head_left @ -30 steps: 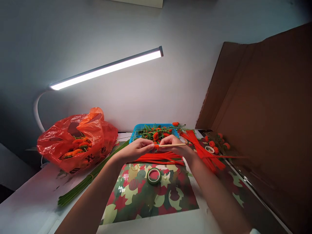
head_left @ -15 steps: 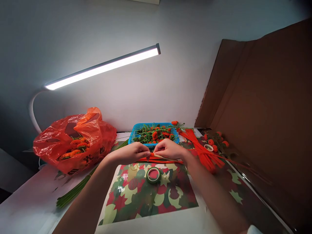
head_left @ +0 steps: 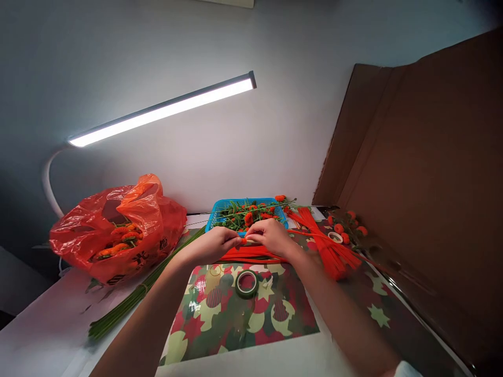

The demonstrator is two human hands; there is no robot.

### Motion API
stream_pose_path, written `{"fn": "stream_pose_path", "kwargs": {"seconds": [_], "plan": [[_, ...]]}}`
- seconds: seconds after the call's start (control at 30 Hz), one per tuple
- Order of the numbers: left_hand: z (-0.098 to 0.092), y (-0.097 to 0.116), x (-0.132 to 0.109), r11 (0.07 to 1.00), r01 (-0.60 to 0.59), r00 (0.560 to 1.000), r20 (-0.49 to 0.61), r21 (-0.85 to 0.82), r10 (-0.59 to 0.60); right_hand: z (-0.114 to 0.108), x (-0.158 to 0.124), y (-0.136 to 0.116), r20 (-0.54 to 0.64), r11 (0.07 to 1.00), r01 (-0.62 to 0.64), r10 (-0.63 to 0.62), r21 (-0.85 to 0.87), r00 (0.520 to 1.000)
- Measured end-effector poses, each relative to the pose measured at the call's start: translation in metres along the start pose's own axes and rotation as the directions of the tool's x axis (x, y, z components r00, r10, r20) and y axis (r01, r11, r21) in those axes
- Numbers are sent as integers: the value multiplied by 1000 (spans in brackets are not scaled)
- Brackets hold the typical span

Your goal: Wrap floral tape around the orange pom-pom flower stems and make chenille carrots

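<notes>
Both hands meet in front of the blue basket (head_left: 214, 213), fingertips pinched close together. Between them is a small orange fuzzy piece, a pipe cleaner (head_left: 243, 241), with a pale bit beside it near the right fingers. My left hand (head_left: 216, 245) is closed on its left side. My right hand (head_left: 271, 234) pinches it from the right. An orange strand stretches out to the right behind that hand. Just below the hands lie more orange pipe cleaners (head_left: 251, 254). A roll of green tape (head_left: 247, 284) lies on the patterned mat (head_left: 220, 324) nearer to me.
Orange flowers with green stems fill the basket. At left are a red plastic bag (head_left: 157, 230) of orange flowers and a green stem bundle (head_left: 126, 309). Right of the hands lie a loose orange pipe-cleaner bundle (head_left: 330, 251), a pale tape roll (head_left: 335, 237) and a cardboard sheet (head_left: 424, 157).
My right hand has lifted and turned slightly, its wrist shifting left. The pale stick-like piece seen under it before no longer shows at length. The whole view has shifted a little.
</notes>
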State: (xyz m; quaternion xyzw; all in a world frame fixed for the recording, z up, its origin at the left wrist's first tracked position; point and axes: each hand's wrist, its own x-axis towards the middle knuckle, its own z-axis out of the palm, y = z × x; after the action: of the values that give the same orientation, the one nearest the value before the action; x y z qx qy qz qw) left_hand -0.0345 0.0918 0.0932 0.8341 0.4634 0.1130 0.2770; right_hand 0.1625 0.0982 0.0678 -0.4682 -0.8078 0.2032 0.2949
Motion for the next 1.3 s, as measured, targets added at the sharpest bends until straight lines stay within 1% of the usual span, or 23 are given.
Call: {"fn": "stream_pose_path", "kwargs": {"seconds": [0.17, 0.3, 0.4, 0.53, 0.63, 0.73, 0.83, 0.9, 0.93, 0.97, 1.0, 1.03, 1.07, 1.1, 1.13, 1.17, 1.2, 1.23, 1.27, 1.3], "plan": [[1, 0, 0, 1000, -22, 999, -42, 17, 22, -2, 0, 0, -60, 997, 41, -45, -59, 997], [4, -1, 3, 995, -21, 995, -99, 96, 30, -4, 0, 0, -93, 985, 83, -98, -148, 991], [7, 1, 4, 984, 24, 989, -149, 174, 2, -3, 0, -2, -101, 963, 74, -104, -259, 990], [11, 6, 6, 955, 111, 976, -210, 274, -53, 1, -1, -7, -85, 906, 46, -89, -420, 992], [15, 9, 8, 915, 188, 962, -254, 358, -98, 3, -2, -13, -87, 863, -8, -42, -505, 995], [21, 12, 11, 874, 249, 946, -296, 417, -129, 7, -5, -20, -123, 839, -88, 26, -537, 992], [27, 17, 14, 837, 320, 919, -358, 443, -162, 13, -5, -21, -197, 874, -152, 66, -462, 978], [31, 19, 17, 816, 386, 881, -434, 430, -187, 17, -2, -17, -242, 926, -176, 96, -334, 966], [32, 19, 18, 818, 410, 855, -482, 403, -191, 19, 0, -13, -250, 956, -168, 106, -241, 962], [32, 18, 19, 839, 409, 831, -526, 359, -181, 21, 3, -8, -247, 982, -141, 105, -129, 963], [31, 17, 20, 880, 369, 817, -555, 298, -154, 21, 5, -2, -230, 996, -92, 90, 3, 969], [29, 15, 21, 932, 284, 817, -565, 223, -114, 21, 8, 3, -203, 989, -30, 60, 148, 977], [26, 12, 21, 977, 164, 831, -552, 137, -62, 18, 10, 9, -172, 958, 24, 27, 287, 985], [22, 9, 20, 999, 23, 858, -513, 43, 2, 14, 11, 15, -118, 912, 49, -1, 407, 993], [18, 5, 19, 994, -98, 890, -452, -54, 63, 9, 11, 20, -23, 865, 32, -24, 501, 999], [14, 2, 17, 974, -177, 923, -369, -144, 113, 3, 10, 24, 89, 829, -14, -43, 559, 995], [9, -1, 14, 952, -215, 952, -265, -216, 155, -3, 9, 27, 190, 814, -51, -73, 578, 979], [6, -3, 11, 939, -221, 971, -148, -265, 186, -9, 8, 30, 285, 818, -67, -121, 571, 951], [3, -4, 9, 937, -203, 979, -29, -285, 204, -14, 7, 32, 363, 827, -85, -149, 555, 920], [1, -5, 6, 943, -182, 975, 75, -280, 211, -17, 6, 33, 428, 842, -87, -179, 532, 886]]}}
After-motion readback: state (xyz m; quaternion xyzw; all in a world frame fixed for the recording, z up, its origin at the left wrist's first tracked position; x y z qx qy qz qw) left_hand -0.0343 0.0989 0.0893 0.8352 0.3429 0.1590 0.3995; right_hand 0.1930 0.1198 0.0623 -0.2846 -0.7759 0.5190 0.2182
